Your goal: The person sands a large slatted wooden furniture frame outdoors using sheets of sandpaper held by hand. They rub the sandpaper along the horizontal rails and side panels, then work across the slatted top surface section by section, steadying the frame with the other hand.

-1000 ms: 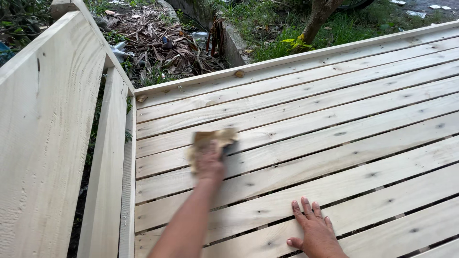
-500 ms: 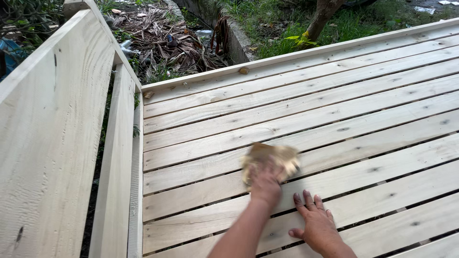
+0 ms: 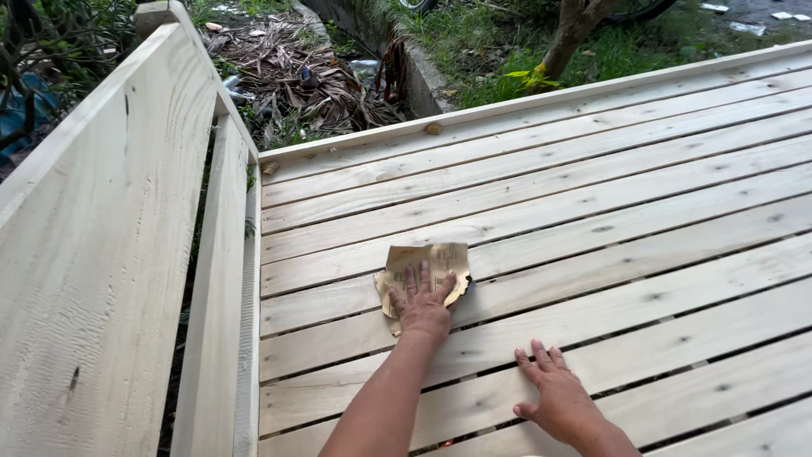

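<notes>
Head view: the left hand (image 3: 420, 306) lies flat, fingers spread, pressing a crumpled sheet of tan sandpaper (image 3: 425, 267) onto the pale slatted wooden deck (image 3: 592, 211), near the frame's centre. At about four o'clock from it, the right hand (image 3: 554, 396) rests open on a slat, gripping nothing. At nine o'clock stands a wooden side panel (image 3: 101, 254). A dark edge under the sandpaper may be its grit face.

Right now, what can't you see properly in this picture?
- Head view: the underside of the sandpaper, flat on the slatted wooden surface, with the left hand covering part of it.
- The right hand at the wrist: cut off by the bottom edge.
- The ground beneath: only dark gaps show between slats.
</notes>
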### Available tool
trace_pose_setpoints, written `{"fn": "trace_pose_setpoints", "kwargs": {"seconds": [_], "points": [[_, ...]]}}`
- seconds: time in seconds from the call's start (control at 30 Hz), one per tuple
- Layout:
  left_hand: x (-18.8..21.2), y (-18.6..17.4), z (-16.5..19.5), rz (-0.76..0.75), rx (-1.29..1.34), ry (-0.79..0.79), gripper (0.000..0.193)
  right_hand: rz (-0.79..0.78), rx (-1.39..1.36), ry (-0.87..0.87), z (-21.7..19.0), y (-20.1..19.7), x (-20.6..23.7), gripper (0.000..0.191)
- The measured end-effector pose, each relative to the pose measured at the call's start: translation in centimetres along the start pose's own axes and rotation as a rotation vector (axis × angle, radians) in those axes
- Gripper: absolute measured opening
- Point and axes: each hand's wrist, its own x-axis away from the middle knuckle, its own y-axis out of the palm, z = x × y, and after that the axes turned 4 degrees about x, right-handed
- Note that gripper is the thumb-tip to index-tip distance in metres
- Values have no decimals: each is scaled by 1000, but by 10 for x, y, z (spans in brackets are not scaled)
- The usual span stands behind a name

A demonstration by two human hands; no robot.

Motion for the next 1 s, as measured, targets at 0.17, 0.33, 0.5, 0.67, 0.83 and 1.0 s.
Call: {"fn": "trace_pose_setpoints", "kwargs": {"seconds": [0.17,0.33,0.5,0.67,0.83,1.0], "points": [[101,42,-38,-50,-38,119,76,11,-64,5,20,6,19,98],[113,73,-42,-19,-162,162,83,37,-87,-2,23,7,29,94],[47,41,5,21,-96,209,80,-33,-41,76,45,21,66,86],[106,65,-1,-65,-116,279,70,-79,-90,298,107,42,102,81],[167,95,-24,16,-306,350,78,37,-146,329,152,66,95,73],[107,56,36,-178,-203,232,77,21,-340,322,165,65,87,68]]}}
